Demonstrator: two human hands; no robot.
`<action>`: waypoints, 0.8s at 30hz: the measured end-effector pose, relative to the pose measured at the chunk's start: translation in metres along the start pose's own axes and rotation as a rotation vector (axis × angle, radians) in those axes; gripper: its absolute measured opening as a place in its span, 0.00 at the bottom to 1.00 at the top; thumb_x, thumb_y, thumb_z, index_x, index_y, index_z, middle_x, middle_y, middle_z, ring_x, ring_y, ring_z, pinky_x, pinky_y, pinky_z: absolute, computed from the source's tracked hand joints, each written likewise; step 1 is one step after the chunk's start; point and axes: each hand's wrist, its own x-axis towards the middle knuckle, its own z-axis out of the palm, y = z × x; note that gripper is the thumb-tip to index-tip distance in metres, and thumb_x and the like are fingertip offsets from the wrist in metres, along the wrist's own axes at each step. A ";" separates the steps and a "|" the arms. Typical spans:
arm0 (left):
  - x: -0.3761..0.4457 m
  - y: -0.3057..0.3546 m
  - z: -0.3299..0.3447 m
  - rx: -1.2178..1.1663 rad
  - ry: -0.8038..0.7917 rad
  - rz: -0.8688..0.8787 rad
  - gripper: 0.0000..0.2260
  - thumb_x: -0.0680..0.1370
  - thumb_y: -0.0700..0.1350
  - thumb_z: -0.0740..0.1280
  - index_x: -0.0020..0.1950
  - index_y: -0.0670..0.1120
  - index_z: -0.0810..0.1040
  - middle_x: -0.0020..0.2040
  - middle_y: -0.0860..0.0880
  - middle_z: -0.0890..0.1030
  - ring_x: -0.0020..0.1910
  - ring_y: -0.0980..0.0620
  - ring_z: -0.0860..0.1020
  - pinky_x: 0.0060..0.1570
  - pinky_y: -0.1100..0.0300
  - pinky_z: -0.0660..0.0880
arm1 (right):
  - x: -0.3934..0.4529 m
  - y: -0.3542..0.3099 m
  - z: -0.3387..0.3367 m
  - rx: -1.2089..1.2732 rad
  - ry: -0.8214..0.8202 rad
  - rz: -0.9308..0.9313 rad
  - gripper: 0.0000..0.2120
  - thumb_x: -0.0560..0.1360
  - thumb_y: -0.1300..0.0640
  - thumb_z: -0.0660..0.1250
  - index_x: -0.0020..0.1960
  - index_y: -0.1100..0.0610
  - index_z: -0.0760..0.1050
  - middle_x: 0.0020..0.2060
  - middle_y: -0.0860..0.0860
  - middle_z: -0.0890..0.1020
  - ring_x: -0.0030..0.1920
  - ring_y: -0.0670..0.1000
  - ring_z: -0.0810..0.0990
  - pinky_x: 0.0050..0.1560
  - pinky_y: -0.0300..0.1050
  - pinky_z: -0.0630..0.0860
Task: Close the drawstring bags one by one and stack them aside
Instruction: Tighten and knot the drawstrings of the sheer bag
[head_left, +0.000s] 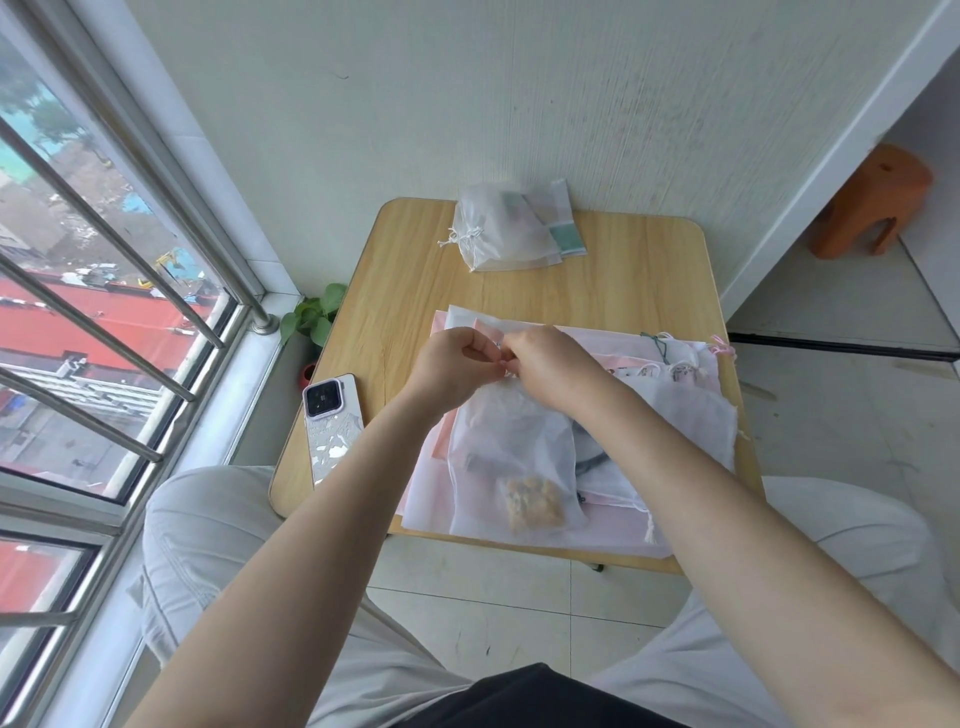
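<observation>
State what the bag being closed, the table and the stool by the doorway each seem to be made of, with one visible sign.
Bag being closed: thin sheer white fabric, probably organza or mesh; its contents show through.
Table: pale wood or wood-look laminate, matte; grain lines run across it.
Stool: likely moulded orange plastic, smooth and one-piece; the picture leaves it open.

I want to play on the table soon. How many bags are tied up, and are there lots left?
Done: a small stack of tied bags sits at the table's far edge; I can't count them exactly. In hand: the left hand and right hand pinch the drawstring at the neck of a white bag with something brown inside. Left: several loose bags piled beneath and beside it.
</observation>
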 end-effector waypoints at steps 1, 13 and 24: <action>0.000 0.000 0.000 0.033 0.000 0.030 0.06 0.71 0.39 0.74 0.40 0.47 0.79 0.43 0.48 0.84 0.43 0.52 0.81 0.48 0.60 0.77 | 0.000 0.001 0.001 0.030 0.000 0.001 0.05 0.79 0.62 0.62 0.51 0.57 0.77 0.46 0.54 0.80 0.48 0.55 0.78 0.41 0.45 0.69; -0.005 -0.014 0.005 0.313 0.196 0.397 0.04 0.71 0.40 0.74 0.40 0.48 0.81 0.45 0.49 0.79 0.43 0.54 0.73 0.42 0.78 0.64 | -0.002 0.022 -0.004 1.280 -0.377 0.377 0.10 0.81 0.63 0.59 0.43 0.59 0.75 0.33 0.51 0.70 0.31 0.46 0.66 0.31 0.37 0.63; -0.004 -0.015 0.010 0.291 0.224 0.308 0.05 0.74 0.48 0.73 0.41 0.48 0.82 0.41 0.53 0.78 0.36 0.61 0.74 0.38 0.69 0.68 | -0.004 0.026 -0.007 1.368 -0.246 0.355 0.02 0.75 0.67 0.69 0.47 0.63 0.79 0.34 0.53 0.79 0.33 0.47 0.75 0.36 0.38 0.73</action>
